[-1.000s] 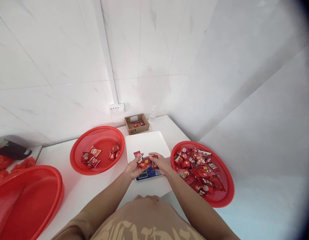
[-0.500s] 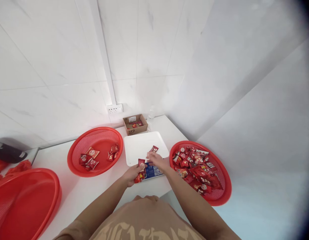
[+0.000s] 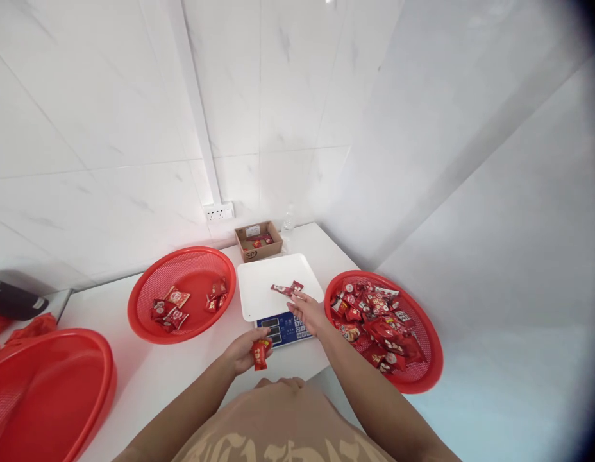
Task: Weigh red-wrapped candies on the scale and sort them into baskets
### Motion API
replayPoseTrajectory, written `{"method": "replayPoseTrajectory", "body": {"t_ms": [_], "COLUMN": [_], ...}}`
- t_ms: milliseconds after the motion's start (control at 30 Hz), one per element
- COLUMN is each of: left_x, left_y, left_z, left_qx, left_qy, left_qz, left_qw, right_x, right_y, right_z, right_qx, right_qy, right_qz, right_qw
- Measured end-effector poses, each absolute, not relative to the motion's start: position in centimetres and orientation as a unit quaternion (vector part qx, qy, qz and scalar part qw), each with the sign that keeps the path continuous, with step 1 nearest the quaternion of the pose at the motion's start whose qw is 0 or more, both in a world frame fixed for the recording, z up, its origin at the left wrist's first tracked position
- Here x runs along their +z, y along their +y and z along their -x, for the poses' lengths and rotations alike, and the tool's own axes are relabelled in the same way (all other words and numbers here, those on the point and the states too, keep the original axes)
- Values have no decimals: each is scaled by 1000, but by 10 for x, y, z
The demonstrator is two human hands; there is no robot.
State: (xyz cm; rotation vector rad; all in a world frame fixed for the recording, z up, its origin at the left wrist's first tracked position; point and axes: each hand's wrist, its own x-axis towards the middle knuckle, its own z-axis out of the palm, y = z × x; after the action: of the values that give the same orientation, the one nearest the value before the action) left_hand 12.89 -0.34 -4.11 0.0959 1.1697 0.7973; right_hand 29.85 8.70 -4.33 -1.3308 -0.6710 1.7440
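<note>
My left hand (image 3: 247, 350) is closed round a few small red snack packets (image 3: 260, 354), just in front of the scale's blue panel (image 3: 284, 329). My right hand (image 3: 310, 313) is over the near right part of the white weighing plate (image 3: 256, 276). At its fingertips is a slim red-and-white snack packet (image 3: 281, 290), its near end against the fingers. A second dark red packet (image 3: 297, 286) lies on the plate right behind it.
Right of the scale, a red basket (image 3: 435, 359) holds many snack packets. A left red basket (image 3: 134, 308) holds two small groups. A cardboard box (image 3: 259, 252) and clear bottle (image 3: 288, 218) stand behind. Another red basket (image 3: 108, 366) is at the near left.
A packet has passed from my left hand to my right and is now at the plate. My left hand has drawn back left and nearer me, uncovering the scale's display.
</note>
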Motion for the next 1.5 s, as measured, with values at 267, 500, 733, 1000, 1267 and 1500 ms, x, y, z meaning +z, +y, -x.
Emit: {"method": "replayPoseTrajectory", "body": {"t_ms": [267, 500, 733, 1000, 1267, 1500], "left_x": [-38, -31, -23, -20, -23, -21], "left_y": [4, 2, -3, 7, 5, 2], "left_z": [-132, -154, -153, -132, -127, -128], "left_qx": [430, 547, 522, 568, 511, 487], "left_qy": [535, 554, 497, 473, 507, 535], "left_qz": [-9, -143, -128, -52, -74, -126], "left_qw": [727, 611, 681, 672, 690, 679], "right_x": [-37, -42, -41, -52, -55, -42], "right_y": [28, -4, 1, 11, 63, 59], "right_z": [-293, -270, -277, -297, -301, -289], "right_qx": [809, 855, 836, 780, 709, 681], "right_qy": [-318, -257, -225, -243, -200, -392], "right_qz": [463, 409, 443, 511, 546, 521], "right_qw": [175, 190, 232, 269, 400, 332]}}
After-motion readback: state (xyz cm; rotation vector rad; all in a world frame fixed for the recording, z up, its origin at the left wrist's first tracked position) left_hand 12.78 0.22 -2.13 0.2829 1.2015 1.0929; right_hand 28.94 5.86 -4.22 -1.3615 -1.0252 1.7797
